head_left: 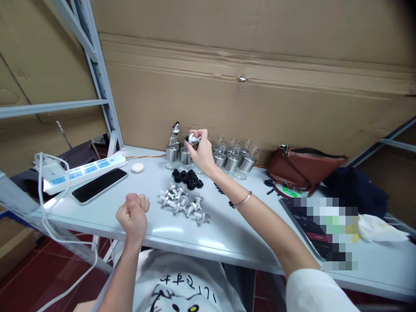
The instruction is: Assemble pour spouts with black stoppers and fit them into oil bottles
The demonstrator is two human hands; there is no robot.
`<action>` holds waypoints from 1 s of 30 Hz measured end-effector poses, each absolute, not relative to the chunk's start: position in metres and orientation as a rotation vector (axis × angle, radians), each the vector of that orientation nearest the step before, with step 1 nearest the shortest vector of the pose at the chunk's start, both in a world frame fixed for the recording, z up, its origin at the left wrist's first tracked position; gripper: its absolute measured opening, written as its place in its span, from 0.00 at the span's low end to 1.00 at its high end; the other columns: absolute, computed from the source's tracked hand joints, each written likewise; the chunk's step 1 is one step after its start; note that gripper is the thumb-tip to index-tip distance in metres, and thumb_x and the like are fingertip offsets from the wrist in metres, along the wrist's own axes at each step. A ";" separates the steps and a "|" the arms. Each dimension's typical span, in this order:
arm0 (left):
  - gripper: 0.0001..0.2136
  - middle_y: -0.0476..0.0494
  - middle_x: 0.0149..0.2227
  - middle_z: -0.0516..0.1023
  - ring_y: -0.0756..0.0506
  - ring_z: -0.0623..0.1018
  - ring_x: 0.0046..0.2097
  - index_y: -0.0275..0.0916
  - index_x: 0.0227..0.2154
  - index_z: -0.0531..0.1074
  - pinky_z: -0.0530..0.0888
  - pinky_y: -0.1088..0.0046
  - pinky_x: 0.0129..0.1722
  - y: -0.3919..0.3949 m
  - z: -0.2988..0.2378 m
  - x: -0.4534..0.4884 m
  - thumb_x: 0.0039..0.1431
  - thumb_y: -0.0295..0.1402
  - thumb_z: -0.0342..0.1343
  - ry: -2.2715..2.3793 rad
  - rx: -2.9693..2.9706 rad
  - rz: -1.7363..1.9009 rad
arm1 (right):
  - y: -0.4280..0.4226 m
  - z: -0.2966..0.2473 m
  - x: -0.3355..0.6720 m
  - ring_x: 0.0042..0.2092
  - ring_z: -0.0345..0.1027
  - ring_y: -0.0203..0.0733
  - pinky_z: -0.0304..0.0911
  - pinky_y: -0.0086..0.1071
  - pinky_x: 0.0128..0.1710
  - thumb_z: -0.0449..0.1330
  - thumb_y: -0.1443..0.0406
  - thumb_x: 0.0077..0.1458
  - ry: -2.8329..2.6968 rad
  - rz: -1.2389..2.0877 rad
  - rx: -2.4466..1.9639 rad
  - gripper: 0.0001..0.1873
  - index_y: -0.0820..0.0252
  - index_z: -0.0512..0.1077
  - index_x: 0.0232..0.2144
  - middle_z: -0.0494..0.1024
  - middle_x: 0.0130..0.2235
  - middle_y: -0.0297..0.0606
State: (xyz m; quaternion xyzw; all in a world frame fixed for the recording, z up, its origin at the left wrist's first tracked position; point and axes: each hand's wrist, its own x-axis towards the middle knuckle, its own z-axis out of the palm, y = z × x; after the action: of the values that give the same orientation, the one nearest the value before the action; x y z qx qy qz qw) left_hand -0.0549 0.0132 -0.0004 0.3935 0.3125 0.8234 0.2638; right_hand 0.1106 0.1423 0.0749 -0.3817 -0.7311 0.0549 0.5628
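My right hand (204, 151) reaches to the back of the table. Its fingers pinch a silver pour spout (194, 138) with a black part at its left end, just above the glass bottles. One bottle (172, 154) at the left end of the group has a pour spout fitted on top. Beside it stands another steel-banded bottle (185, 158), its top partly hidden. My left hand (132, 214) is a closed fist over the front left of the table; whatever may be inside is hidden. Between the hands lie loose silver spout pieces (183, 203) and several black stoppers (188, 178).
More open-necked bottles (232, 162) stand right of my hand. At left are a phone (99, 185), a power strip (84, 172) and a round white case (137, 167). A brown bag (302, 167) and a tablet (305, 227) lie at right. Cardboard (260, 108) walls the back.
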 end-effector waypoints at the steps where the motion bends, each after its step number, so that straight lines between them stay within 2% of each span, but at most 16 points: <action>1: 0.28 0.58 0.12 0.46 0.57 0.50 0.15 0.39 0.12 0.48 0.49 0.79 0.15 0.011 -0.003 -0.052 0.54 0.50 0.54 0.838 1.074 2.213 | 0.130 0.072 0.117 0.42 0.68 0.40 0.60 0.34 0.43 0.55 0.63 0.53 -1.767 0.127 -0.854 0.13 0.56 0.55 0.38 0.72 0.45 0.45; 3: 0.27 0.57 0.13 0.46 0.56 0.51 0.15 0.39 0.12 0.49 0.49 0.78 0.16 0.004 -0.009 -0.044 0.57 0.49 0.52 0.833 1.124 2.137 | 0.105 0.063 0.135 0.37 0.69 0.40 0.61 0.32 0.37 0.57 0.56 0.52 -1.894 0.039 -0.825 0.16 0.57 0.58 0.38 0.75 0.40 0.42; 5: 0.25 0.56 0.14 0.49 0.55 0.52 0.17 0.39 0.13 0.51 0.51 0.77 0.17 -0.006 -0.016 -0.034 0.59 0.46 0.50 0.888 1.234 2.007 | 0.081 0.052 0.154 0.29 0.67 0.38 0.58 0.30 0.30 0.60 0.51 0.49 -2.063 -0.133 -0.741 0.18 0.57 0.62 0.33 0.74 0.31 0.38; 7: 0.19 0.54 0.17 0.54 0.54 0.57 0.19 0.38 0.17 0.56 0.55 0.77 0.19 -0.016 -0.022 -0.022 0.59 0.41 0.53 0.985 1.405 1.864 | 0.062 0.040 0.170 0.23 0.62 0.35 0.53 0.29 0.25 0.61 0.49 0.47 -2.212 -0.289 -0.576 0.19 0.56 0.63 0.27 0.69 0.22 0.32; 9: 0.11 0.52 0.24 0.63 0.54 0.62 0.23 0.39 0.26 0.62 0.61 0.78 0.23 -0.024 -0.025 -0.011 0.54 0.37 0.59 1.047 1.607 1.737 | 0.049 0.030 0.180 0.19 0.56 0.34 0.48 0.29 0.22 0.61 0.49 0.48 -2.288 -0.376 -0.410 0.19 0.57 0.62 0.24 0.63 0.17 0.29; 12: 0.17 0.46 0.39 0.69 0.52 0.68 0.29 0.42 0.41 0.64 0.67 0.77 0.29 -0.032 -0.025 0.002 0.50 0.36 0.62 1.118 1.848 1.549 | 0.035 0.020 0.184 0.19 0.53 0.33 0.44 0.29 0.22 0.54 0.48 0.54 -2.400 -0.386 -0.325 0.21 0.58 0.61 0.22 0.61 0.16 0.28; 14: 0.16 0.44 0.42 0.69 0.50 0.69 0.32 0.42 0.44 0.65 0.69 0.76 0.31 -0.036 -0.024 0.009 0.54 0.38 0.59 1.162 1.942 1.403 | 0.028 0.018 0.186 0.19 0.53 0.33 0.44 0.29 0.22 0.49 0.47 0.57 -2.465 -0.364 -0.350 0.22 0.58 0.61 0.23 0.61 0.16 0.29; 17: 0.10 0.44 0.41 0.69 0.51 0.69 0.31 0.41 0.43 0.68 0.69 0.76 0.31 -0.041 -0.025 0.016 0.61 0.38 0.51 1.145 1.992 1.285 | 0.019 0.019 0.191 0.20 0.55 0.33 0.48 0.30 0.24 0.43 0.46 0.58 -2.520 -0.298 -0.376 0.25 0.60 0.63 0.27 0.65 0.18 0.31; 21: 0.10 0.44 0.40 0.68 0.51 0.69 0.32 0.40 0.43 0.68 0.69 0.76 0.32 -0.046 -0.027 0.024 0.62 0.38 0.49 1.087 1.971 1.282 | 0.017 0.022 0.200 0.22 0.58 0.34 0.51 0.30 0.25 0.40 0.44 0.58 -2.429 -0.335 -0.331 0.29 0.62 0.64 0.30 0.68 0.21 0.33; 26: 0.10 0.43 0.39 0.67 0.50 0.69 0.33 0.38 0.40 0.67 0.69 0.76 0.33 -0.049 -0.029 0.029 0.62 0.39 0.48 1.007 1.929 1.261 | 0.022 0.019 0.204 0.21 0.53 0.34 0.47 0.30 0.23 0.43 0.40 0.55 -2.273 -0.527 -0.270 0.32 0.61 0.65 0.24 0.62 0.18 0.31; 30: 0.15 0.41 0.41 0.67 0.47 0.70 0.41 0.38 0.42 0.66 0.68 0.73 0.39 -0.051 -0.027 0.033 0.64 0.43 0.42 0.941 1.916 1.264 | 0.017 0.017 0.204 0.20 0.48 0.33 0.45 0.31 0.22 0.44 0.43 0.56 -2.260 -0.591 -0.217 0.31 0.60 0.62 0.17 0.57 0.16 0.30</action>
State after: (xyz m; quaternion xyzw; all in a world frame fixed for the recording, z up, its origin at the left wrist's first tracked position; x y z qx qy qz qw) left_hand 0.0327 -0.0512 -0.0268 0.7306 0.3589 0.4819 0.3244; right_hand 0.2040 0.0171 0.0172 -0.0852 -0.8882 -0.2322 0.3872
